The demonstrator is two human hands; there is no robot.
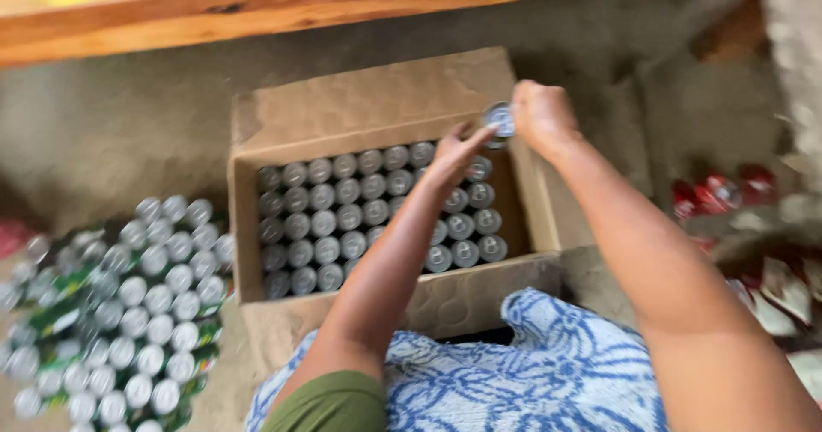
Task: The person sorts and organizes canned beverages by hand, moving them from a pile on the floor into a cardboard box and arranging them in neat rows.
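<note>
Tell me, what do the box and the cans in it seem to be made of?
Box: brown cardboard, it seems; matte, with folded flaps and raw edges. Cans: likely metal, perhaps aluminium; round silvery tops shine. The right hand holds one can; the left hand reaches beside it.

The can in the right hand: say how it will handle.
The can in the right hand looks smooth metal, so probably slippery. Round-sided, it would likely roll if laid down. Unopened top suggests it's heavy for its size.
</note>
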